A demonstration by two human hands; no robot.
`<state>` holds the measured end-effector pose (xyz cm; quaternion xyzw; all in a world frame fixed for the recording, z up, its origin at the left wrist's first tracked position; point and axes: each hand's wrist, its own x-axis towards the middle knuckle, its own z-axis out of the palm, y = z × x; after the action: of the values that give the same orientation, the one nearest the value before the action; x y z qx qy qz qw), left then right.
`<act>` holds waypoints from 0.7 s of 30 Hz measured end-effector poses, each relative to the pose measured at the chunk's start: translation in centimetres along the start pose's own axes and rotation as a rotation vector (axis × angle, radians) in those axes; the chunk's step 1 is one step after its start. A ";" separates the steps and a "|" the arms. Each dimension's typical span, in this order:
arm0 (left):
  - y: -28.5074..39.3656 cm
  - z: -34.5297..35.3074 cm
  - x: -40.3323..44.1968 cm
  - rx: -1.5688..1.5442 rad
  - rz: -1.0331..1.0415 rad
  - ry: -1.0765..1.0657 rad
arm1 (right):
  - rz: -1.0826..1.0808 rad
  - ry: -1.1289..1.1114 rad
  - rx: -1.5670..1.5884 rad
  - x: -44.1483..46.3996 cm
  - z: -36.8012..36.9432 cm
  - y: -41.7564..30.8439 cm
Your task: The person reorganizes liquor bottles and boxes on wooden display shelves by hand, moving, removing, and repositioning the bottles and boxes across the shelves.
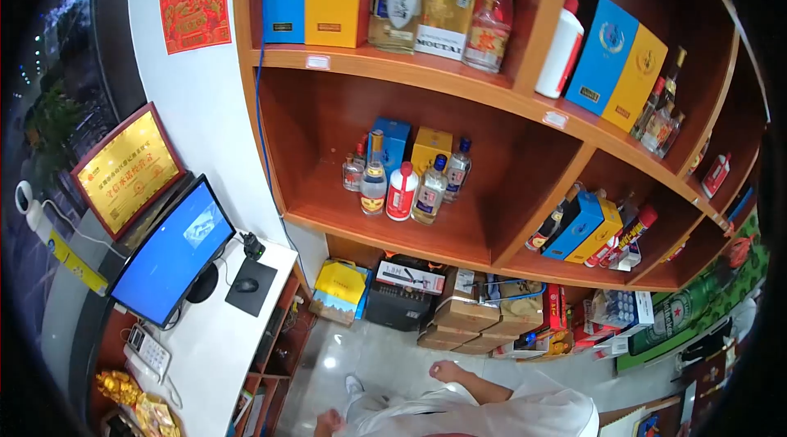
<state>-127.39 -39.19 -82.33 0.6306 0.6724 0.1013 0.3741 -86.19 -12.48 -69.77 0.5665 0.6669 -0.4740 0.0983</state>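
My right hand (447, 371) hangs low over the floor at the bottom of the view, its fingers curled in with nothing visible in them. My left hand (329, 423) is at the bottom edge, partly cut off and small, so its fingers cannot be made out. Neither hand touches the shelves. In the middle compartment of the wooden shelf (385, 236) stand a white bottle with a red cap (402, 193), a clear bottle with a blue cap (430, 189), a blue box (392, 140) and a yellow box (432, 148).
On the left, a white desk (215, 355) carries a monitor (176, 248), a mouse (247, 284) and a telephone (147, 351). Cardboard boxes (463, 306) and a black case (396, 306) line the floor under the shelf. More bottles and boxes fill the upper shelves.
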 end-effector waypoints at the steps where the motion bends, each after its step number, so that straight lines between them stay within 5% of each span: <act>1: -0.8 -0.3 -1.3 -0.136 -0.176 -0.106 | 0.094 -0.021 0.116 0.2 -0.9 -2.0; 3: -2.6 -1.9 -2.8 -0.874 -0.864 -0.150 | 0.098 0.062 0.164 2.7 -2.3 -2.9; 5: -4.6 -3.7 -3.0 -0.983 -1.000 -0.142 | 0.107 0.113 0.181 2.8 -3.8 -4.3; 13: -9.2 -9.2 1.3 -1.106 -1.005 -0.046 | 0.338 0.170 0.147 -1.5 1.8 1.5; 17: -8.2 -11.4 6.0 -1.240 -0.830 0.117 | 0.016 -0.227 -0.807 -4.9 6.4 7.0; 21: -4.7 -13.9 11.5 -1.227 -0.754 0.184 | 0.310 -0.105 -0.412 -9.0 9.4 8.7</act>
<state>-138.90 -24.79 -79.76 0.0215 0.6947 0.3771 0.6121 -79.59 -26.21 -73.25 0.6046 0.6485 -0.3363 0.3175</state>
